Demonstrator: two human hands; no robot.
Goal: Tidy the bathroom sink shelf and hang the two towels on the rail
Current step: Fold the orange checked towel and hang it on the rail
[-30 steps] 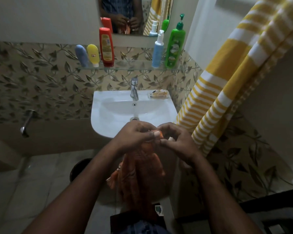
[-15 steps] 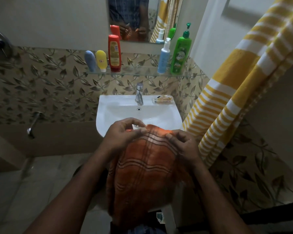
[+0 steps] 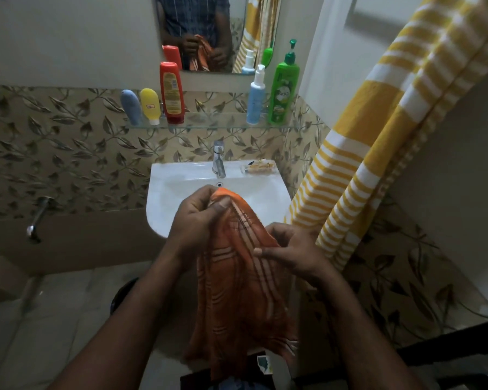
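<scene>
An orange striped towel (image 3: 237, 299) hangs down in front of me over the sink's front edge. My left hand (image 3: 197, 218) pinches its top corner above the basin. My right hand (image 3: 290, 254) grips the towel's right edge lower down. A yellow and white striped towel (image 3: 378, 142) hangs at the right, draped diagonally. The glass shelf (image 3: 214, 123) above the sink carries a blue tube (image 3: 131, 106), a yellow tube (image 3: 150, 106), a red bottle (image 3: 172, 92), a light blue pump bottle (image 3: 256, 98) and a green pump bottle (image 3: 283, 88).
The white sink (image 3: 181, 190) has a chrome tap (image 3: 219, 159) and a soap dish (image 3: 258, 167) at its back right. A mirror (image 3: 209, 32) hangs above the shelf. A wall spout (image 3: 37, 218) sticks out at the left. A dark bucket (image 3: 124, 294) stands on the floor.
The orange towel went from bunched between my hands to spread out. My left hand has since lifted its corner higher while my right hand slid down along the right edge.
</scene>
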